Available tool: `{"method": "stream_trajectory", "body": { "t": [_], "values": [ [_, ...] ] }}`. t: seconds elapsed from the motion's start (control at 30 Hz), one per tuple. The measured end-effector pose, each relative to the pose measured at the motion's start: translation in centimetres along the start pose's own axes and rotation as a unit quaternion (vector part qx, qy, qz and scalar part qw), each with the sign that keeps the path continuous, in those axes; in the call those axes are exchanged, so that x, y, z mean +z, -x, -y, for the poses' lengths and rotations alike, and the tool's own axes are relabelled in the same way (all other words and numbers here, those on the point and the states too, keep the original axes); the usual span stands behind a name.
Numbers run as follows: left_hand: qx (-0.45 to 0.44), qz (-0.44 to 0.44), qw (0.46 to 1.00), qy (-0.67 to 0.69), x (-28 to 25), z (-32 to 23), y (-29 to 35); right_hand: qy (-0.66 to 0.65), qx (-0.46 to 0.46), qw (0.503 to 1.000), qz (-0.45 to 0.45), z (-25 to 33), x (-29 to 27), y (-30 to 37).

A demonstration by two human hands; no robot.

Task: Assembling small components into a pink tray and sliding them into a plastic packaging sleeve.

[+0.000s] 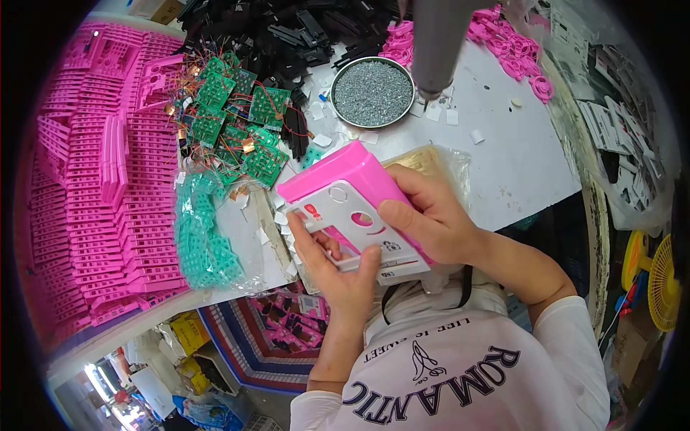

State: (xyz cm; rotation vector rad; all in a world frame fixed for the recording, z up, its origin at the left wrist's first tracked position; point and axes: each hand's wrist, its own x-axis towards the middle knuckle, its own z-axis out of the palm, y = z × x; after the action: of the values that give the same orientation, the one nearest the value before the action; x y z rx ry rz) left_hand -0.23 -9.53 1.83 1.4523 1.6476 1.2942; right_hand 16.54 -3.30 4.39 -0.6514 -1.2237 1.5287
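Over the near edge of the table, both hands hold a pink plastic casing (352,169) and a white printed faceplate (338,205) with round and square cut-outs. The faceplate lies against the casing's front, both tilted. My left hand (341,280) is closed on the faceplate's lower left side, its thumb on the front and some fingertips showing through a cut-out. My right hand (435,219) wraps round the right side of the casing, thumb pressed along the front. Beneath them, a clear plastic bag (454,161) with a yellowish content is partly hidden.
Stacked pink panels (93,215) fill the left. Nearer lie green circuit boards (266,108) with wires and teal keypad sheets (205,237). A round tin of small screws (373,92) stands beyond my hands, beside a hanging grey tool (440,50). A striped bag (251,352) holds pink parts below.
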Motion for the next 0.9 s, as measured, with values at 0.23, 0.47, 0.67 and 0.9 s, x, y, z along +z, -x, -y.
{"method": "stream_trajectory", "body": {
  "t": [0.23,0.47,0.67,0.9],
  "values": [
    [0.051,-0.003,0.999,0.012,0.4,-1.0,-1.3,-0.164,0.077,0.983,-0.010,-0.1,0.2,-0.3],
    [0.037,-0.071,0.989,0.128,-0.4,-0.2,-3.1,0.038,0.105,0.993,0.042,-0.3,-0.4,1.1],
    [0.042,-0.076,0.984,0.155,-0.1,-0.2,-3.1,0.077,0.221,0.968,0.094,1.4,-1.0,1.7],
    [0.099,-0.087,0.986,0.098,-0.3,0.5,-3.4,0.199,0.093,0.968,0.118,0.4,-0.8,2.3]
  ]
}}
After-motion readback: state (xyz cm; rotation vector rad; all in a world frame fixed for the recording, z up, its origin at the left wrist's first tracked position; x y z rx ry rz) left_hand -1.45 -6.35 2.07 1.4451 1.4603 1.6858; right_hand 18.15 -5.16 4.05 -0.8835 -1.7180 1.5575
